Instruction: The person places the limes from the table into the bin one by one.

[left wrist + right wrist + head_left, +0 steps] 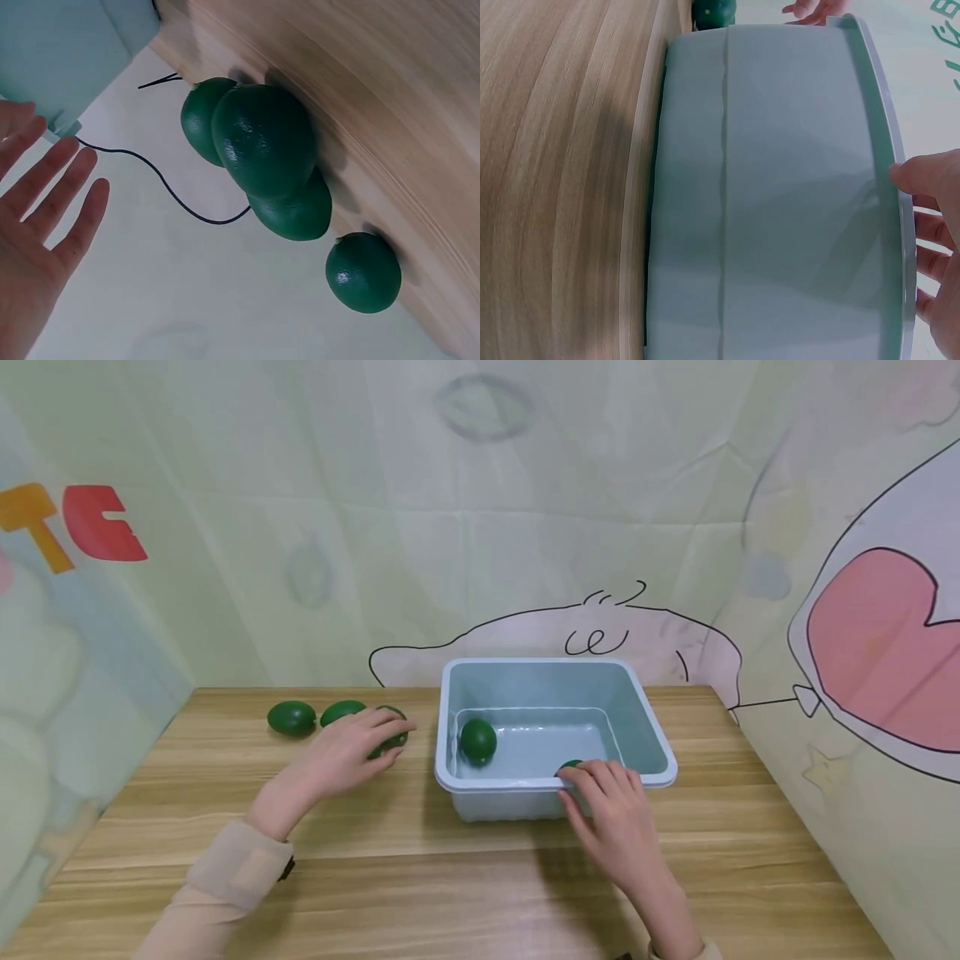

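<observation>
Holds left grip [352, 747] spread near three grouped green fruits [266, 142], left of bin [444, 718] | hooks right grip [611, 810] over bin's near rim, thumb outside, fingers inside | inside bin: left-side fruit [477, 741], partly hidden fruit [572, 763] at right grip | farther left of bin: lone fruit [292, 718] on tabletop [375, 893] | behind bin: printed backdrop [465, 543]

This looks like a curtained-off booth, with creased, cartoon-printed cloth [375, 543] surrounding a wood-grain table [465, 893].

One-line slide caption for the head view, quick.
Left hand near green fruits on a table, right hand on the rim of a blue basin with more fruit inside.
</observation>
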Demonstrator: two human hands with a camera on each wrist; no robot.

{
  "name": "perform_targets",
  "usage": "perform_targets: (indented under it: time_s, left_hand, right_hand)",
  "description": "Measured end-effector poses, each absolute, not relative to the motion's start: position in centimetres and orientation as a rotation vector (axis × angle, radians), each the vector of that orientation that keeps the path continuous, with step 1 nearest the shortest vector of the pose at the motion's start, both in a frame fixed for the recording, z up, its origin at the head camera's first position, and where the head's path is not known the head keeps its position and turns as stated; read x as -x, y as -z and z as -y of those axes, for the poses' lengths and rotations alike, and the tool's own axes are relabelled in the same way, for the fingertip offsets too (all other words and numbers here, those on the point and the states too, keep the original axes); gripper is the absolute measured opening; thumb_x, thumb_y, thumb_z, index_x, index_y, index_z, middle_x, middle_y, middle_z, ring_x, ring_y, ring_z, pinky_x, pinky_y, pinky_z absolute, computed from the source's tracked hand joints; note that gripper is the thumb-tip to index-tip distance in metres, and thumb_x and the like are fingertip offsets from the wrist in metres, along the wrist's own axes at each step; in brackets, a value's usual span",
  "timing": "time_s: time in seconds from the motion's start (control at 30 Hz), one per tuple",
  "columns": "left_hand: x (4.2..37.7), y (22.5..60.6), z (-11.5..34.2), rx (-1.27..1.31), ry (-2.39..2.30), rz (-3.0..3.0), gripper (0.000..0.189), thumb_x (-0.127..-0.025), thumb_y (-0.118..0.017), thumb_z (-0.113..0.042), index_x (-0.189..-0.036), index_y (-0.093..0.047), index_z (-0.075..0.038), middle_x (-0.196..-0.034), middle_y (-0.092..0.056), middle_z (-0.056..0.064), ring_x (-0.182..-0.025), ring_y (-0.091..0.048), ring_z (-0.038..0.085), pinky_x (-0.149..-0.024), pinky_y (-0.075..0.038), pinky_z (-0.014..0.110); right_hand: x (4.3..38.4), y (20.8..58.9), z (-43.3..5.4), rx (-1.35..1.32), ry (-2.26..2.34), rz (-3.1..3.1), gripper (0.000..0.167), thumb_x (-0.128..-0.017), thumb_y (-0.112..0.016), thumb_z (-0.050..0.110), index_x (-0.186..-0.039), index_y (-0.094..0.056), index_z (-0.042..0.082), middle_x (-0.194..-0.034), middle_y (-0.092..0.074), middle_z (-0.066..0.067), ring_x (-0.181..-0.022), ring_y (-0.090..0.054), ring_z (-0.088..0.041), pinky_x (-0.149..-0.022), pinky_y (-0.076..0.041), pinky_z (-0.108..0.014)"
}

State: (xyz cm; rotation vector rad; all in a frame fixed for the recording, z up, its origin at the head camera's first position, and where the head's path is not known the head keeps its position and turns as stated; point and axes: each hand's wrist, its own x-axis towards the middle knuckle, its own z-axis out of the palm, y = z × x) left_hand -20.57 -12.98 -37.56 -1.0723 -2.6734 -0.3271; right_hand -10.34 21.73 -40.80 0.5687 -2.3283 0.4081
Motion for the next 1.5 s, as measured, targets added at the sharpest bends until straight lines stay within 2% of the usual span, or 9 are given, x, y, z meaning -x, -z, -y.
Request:
perform_targets:
  time_s: [0.3, 0.6, 0.93, 1.5]
  left_hand:
    - [21.1, 38.1, 14.0, 1.063, 0.291, 2.68, 0.035, -0.088, -0.068, -0.024, -0.121, -0.065, -0.014, -0.118, -0.065, 0.004, -0.107, -0.061, 0.024, -0.091, -0.051, 0.045]
    - [21.5, 38.7, 14.9, 1.009, 0.248, 2.749, 0.039, -0.086, -0.068, -0.032, -0.121, -0.065, -0.016, -0.12, -0.065, 0.005, -0.11, -0.06, 0.025, -0.092, -0.05, 0.047]
    - [22.4, 39.9, 16.0, 1.039, 0.22, 2.715, 0.037, -0.084, -0.071, -0.029, -0.117, -0.067, -0.013, -0.118, -0.065, 0.008, -0.11, -0.06, 0.028, -0.091, -0.049, 0.049]
    - [23.5, 41.5, 17.3, 1.028, 0.237, 2.757, 0.039, -0.084, -0.072, -0.027, -0.119, -0.066, -0.012, -0.118, -0.064, 0.008, -0.113, -0.057, 0.03, -0.093, -0.047, 0.055]
  right_hand:
    - [10.4, 40.9, -21.8, -0.572, -0.407, 2.32, 0.019, -0.089, -0.065, 0.024, -0.105, -0.068, 0.014, -0.097, -0.063, -0.001, -0.091, -0.055, -0.022, -0.078, -0.041, -0.039]
    - [10.4, 40.8, -21.8, -0.572, -0.417, 2.318, 0.019, -0.088, -0.066, 0.022, -0.105, -0.068, 0.014, -0.097, -0.063, -0.001, -0.091, -0.054, -0.022, -0.079, -0.04, -0.038]
    - [10.4, 40.8, -21.7, -0.574, -0.405, 2.317, 0.02, -0.089, -0.065, 0.023, -0.105, -0.067, 0.013, -0.097, -0.063, -0.001, -0.091, -0.054, -0.021, -0.079, -0.041, -0.039]
    - [10.3, 40.7, -21.7, -0.573, -0.419, 2.321, 0.02, -0.088, -0.066, 0.022, -0.105, -0.067, 0.013, -0.097, -0.062, -0.001, -0.091, -0.054, -0.021, -0.079, -0.04, -0.039]
